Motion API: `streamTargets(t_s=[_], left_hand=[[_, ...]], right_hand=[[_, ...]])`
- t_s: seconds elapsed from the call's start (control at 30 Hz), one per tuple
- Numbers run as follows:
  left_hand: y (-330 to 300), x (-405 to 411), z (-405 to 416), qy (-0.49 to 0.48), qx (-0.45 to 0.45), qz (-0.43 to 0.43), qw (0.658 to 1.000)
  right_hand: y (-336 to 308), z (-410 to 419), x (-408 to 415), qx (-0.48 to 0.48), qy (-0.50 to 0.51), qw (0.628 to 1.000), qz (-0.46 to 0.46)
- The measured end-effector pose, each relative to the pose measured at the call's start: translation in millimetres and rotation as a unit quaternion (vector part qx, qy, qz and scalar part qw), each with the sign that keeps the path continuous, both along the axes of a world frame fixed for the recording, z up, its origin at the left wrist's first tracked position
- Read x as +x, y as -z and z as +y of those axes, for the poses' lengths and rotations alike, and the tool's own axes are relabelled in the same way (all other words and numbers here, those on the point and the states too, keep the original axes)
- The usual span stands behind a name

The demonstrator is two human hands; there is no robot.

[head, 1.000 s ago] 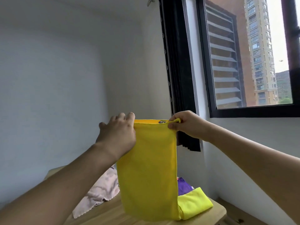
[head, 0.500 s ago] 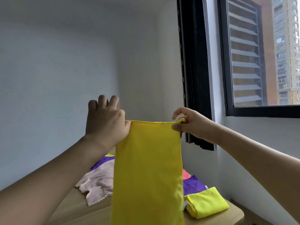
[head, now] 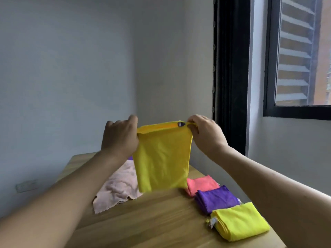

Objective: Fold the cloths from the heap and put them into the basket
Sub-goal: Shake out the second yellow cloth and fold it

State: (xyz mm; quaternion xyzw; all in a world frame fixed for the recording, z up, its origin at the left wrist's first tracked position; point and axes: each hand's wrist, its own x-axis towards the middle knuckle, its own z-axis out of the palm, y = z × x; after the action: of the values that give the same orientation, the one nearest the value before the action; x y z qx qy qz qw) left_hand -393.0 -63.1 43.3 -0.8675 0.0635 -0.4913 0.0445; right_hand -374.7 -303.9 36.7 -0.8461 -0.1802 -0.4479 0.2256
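Above the table [head: 143, 221], yellow cloth [head: 161, 158] now hangs shorter, doubled

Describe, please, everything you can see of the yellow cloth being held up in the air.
The yellow cloth looks like soft, smooth microfibre, doubled over so its top edge shows two layers with a small tag near the right corner. It hangs upright above the wooden table, its lower edge blurred and seemingly clear of the wood. The left hand grips its top left corner and the right hand pinches the top right; nothing else visibly touches it.
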Motion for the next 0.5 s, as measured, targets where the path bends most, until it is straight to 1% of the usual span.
streamTargets(t_s=[0.07, 0.13, 0.2, 0.23, 0.27, 0.3, 0.33, 0.4, 0.43, 0.47, 0.5], left_hand=[[0, 3, 8, 0.049, -0.026, 0.011, 0.998], [7, 1, 14, 0.109, -0.044, 0.036, 0.992], [26, -2, 19, 0.149, -0.043, 0.097, 0.983], [41, -3, 23, 0.169, -0.060, 0.159, 0.971], [56, -6, 27, 0.189, -0.093, 0.245, 0.947], [74, -11, 29, 0.203, -0.128, 0.343, 0.908], [92, -17, 32, 0.203, -0.141, 0.442, 0.863], [130, -36, 33, 0.180, -0.113, 0.596, 0.775], [148, -46, 31, 0.164, -0.096, 0.648, 0.737], [164, -55, 27, 0.147, -0.077, 0.684, 0.710], [178, -64, 23, 0.134, -0.069, 0.706, 0.692]], right_hand=[[5, 1, 3, 0.022, -0.025, 0.999, -0.010], [18, 1, 7, 0.025, -0.049, 0.998, 0.025], [36, -1, 8, -0.003, -0.057, 0.992, 0.109], [46, -3, 5, -0.036, -0.054, 0.983, 0.174], [57, -5, 2, -0.079, -0.052, 0.965, 0.244], [68, -6, -4, -0.126, -0.055, 0.941, 0.309], [80, -7, -10, -0.170, -0.058, 0.911, 0.371], [108, -6, -26, -0.240, -0.055, 0.842, 0.480], [121, -5, -34, -0.264, -0.055, 0.804, 0.531], [134, -4, -41, -0.280, -0.057, 0.760, 0.584], [146, -3, -49, -0.292, -0.060, 0.717, 0.631]])
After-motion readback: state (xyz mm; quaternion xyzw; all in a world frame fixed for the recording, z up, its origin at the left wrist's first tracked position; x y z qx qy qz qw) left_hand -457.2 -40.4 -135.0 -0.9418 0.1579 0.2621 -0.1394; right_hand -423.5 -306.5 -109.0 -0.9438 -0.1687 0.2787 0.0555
